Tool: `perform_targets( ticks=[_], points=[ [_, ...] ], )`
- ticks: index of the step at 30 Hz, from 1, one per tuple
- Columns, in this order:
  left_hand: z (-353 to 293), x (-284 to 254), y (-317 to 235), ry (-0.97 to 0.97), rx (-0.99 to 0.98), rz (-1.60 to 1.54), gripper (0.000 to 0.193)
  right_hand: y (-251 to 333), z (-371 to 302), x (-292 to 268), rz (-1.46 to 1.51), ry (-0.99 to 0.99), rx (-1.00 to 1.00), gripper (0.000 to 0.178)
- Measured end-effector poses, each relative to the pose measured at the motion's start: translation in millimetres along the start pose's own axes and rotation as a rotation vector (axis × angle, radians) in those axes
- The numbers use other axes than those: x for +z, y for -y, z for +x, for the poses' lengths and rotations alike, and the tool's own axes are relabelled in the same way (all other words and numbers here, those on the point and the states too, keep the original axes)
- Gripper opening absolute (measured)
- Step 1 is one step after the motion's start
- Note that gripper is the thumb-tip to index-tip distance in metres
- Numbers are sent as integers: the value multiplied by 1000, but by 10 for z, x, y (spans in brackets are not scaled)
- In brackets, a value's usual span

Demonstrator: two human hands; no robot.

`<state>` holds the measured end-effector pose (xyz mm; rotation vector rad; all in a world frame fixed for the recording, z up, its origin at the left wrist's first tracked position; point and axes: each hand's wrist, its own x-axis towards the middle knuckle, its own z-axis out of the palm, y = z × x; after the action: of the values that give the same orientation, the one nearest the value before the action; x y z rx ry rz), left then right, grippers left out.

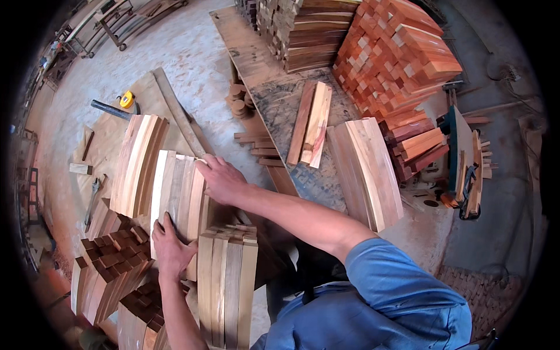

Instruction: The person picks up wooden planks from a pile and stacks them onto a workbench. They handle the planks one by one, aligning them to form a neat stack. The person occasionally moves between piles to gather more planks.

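Observation:
In front of me, a stack of pale wooden slats (178,184) stands among other stacks, its long pieces side by side. My left hand (173,249) lies on the near part of it, fingers stretched over the slats and the thumb apart. At the far right corner of the same stack is my right hand (223,182), its bent fingers closed on the end of the outer slats. Another block of light slats (137,166) touches it on the left. Nearer my body stands a third pale block (226,286).
A yellow tape measure (126,99), a dark bar (112,109) and a wrench (95,195) lie on the left board. Dark-ended sticks (116,251) are piled at lower left. Rightward, a worktable (271,96) bears loose sticks (317,125), a slat block (366,172) and tall reddish stacks (396,55).

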<state>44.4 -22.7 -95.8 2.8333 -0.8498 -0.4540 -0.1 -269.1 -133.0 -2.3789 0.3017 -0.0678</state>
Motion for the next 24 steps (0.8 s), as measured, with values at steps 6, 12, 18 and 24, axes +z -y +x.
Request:
perform_targets(
  ticks=[6,12,18,24],
  points=[
    [71,121,-51,-15,-41,81,116,-333,-409,-328,-43,-86,234,78],
    [101,173,-68,6,-94,51,120,-1796,-943,-808,-442,-334,638,96],
    [155,100,-209,13,-122,49,117,-1919,-720,-980,-363,-255,946,101],
    [147,41,-241,16,-155,29,114,-1869,-551,-838,-304,-230,1075,97]
  ],
)
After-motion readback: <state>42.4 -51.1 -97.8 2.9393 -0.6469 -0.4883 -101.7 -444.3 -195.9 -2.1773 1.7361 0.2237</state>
